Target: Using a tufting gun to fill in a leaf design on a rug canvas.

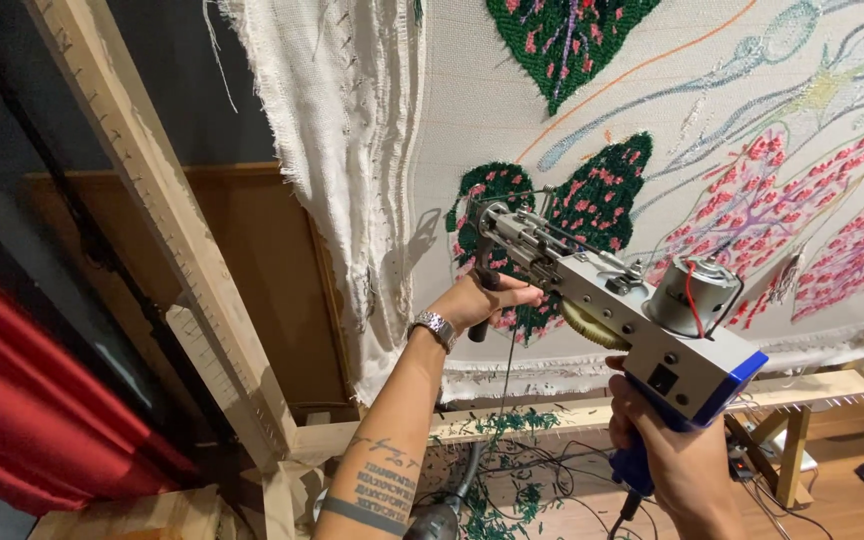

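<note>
the tufting gun (612, 300) runs long from lower right to upper left, its needle tip against the stretched cloth (472, 120) at a green tufted leaf (592, 195). the right hand (677, 460) is closed on the blue grip, the left hand (482, 300) wrapped around the front handle. a wooden frame (152, 200) edges the cloth; yarn scraps litter the floor (522, 490).

No packages, labels, signs or screens in view.

A rug-tufting workshop — stretched backing cloth (472, 90) on a wooden frame (167, 235), yarn scraps (512, 425) below.
</note>
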